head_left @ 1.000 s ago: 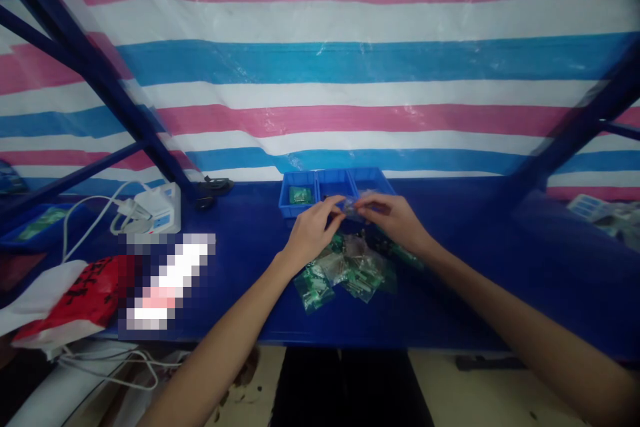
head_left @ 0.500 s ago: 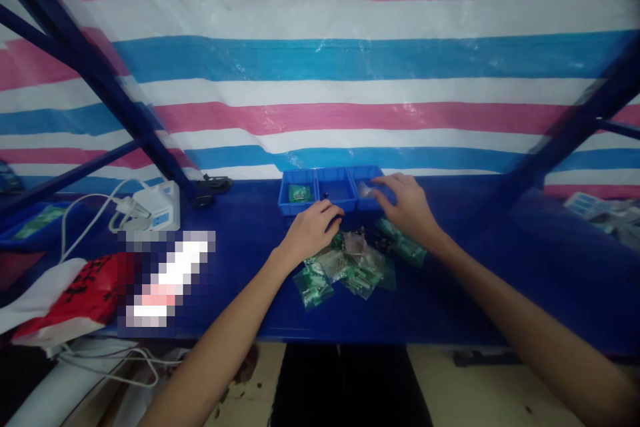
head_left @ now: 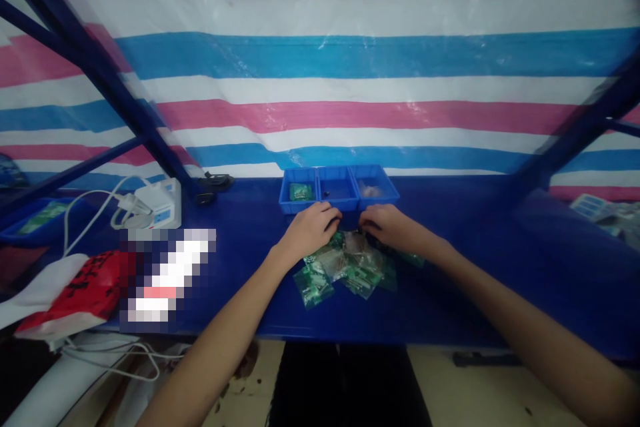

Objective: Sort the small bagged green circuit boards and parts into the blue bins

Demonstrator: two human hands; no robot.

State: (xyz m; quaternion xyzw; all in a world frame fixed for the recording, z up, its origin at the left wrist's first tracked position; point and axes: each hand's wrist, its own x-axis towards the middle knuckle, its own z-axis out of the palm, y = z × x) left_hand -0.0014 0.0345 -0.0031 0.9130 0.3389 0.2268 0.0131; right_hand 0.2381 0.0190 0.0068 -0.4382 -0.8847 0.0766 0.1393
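Small clear and green packets (head_left: 357, 267) lie in a loose pile on the blue table (head_left: 240, 280). My left hand (head_left: 313, 230) is at the pile's upper left edge, its fingers curled together; what they hold, if anything, is too small to make out. Over the pile's upper right edge is my right hand (head_left: 387, 227), fingers bent and pinched, their contents also unclear. Just behind both hands stand three joined blue bins: the left bin (head_left: 299, 205) holds green packets, the middle bin (head_left: 343, 203) a small dark piece, the right bin (head_left: 383, 201) some clear packets.
On the left are a white power strip (head_left: 167, 210) with cables, a red and white bag (head_left: 95, 287) and a blue tray (head_left: 15, 237) with green packets. Grey plastic packages (head_left: 607, 217) lie at the far right. A striped sheet (head_left: 350, 53) hangs behind.
My right hand has moved from the right bin down and left to the pile, and its fingers have closed. My left hand has barely moved.
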